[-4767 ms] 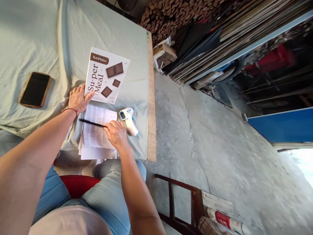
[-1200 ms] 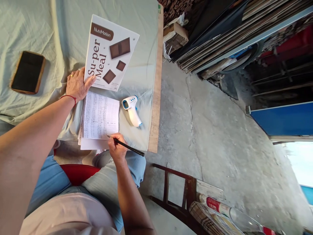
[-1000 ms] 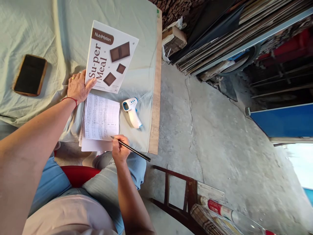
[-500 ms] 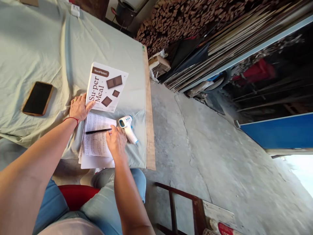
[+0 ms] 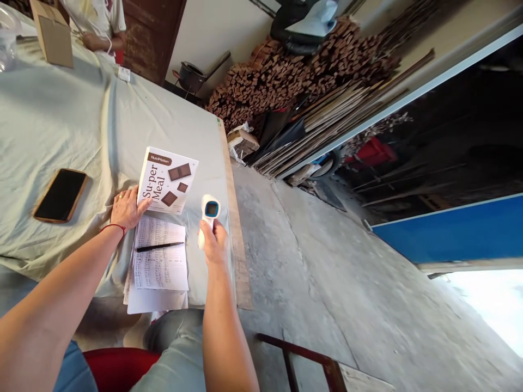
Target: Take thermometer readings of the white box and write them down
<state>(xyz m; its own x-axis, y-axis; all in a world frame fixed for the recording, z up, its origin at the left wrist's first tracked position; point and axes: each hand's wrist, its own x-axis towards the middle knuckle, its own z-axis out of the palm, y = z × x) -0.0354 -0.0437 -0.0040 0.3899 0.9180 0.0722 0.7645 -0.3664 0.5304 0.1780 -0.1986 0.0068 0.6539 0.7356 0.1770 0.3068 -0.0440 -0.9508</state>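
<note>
My left hand [image 5: 126,208] grips the lower left corner of a white "Su-per Meal" box [image 5: 174,173], thumb across its front; its other fingers are partly hidden beside the box. A white and blue infrared thermometer [image 5: 205,209] is in my right hand [image 5: 214,242], closed around its handle, with the dark screen facing me. Between my forearms lies a stack of handwritten papers [image 5: 159,275] at the table edge. Across the top sheet rests a black pen [image 5: 160,246], touched by neither hand.
A phone [image 5: 61,195] lies left of my left hand on the cloth-covered table [image 5: 171,120]. At the far end are a cardboard box [image 5: 55,41] and another person's arm [image 5: 100,42]. Stacked firewood [image 5: 253,81] stands beyond, and a brown frame [image 5: 300,348] is at lower right.
My right hand has left the pen and papers and picked up the thermometer, turning it upright. My left hand stays at the box. The view has tilted up, showing the other person.
</note>
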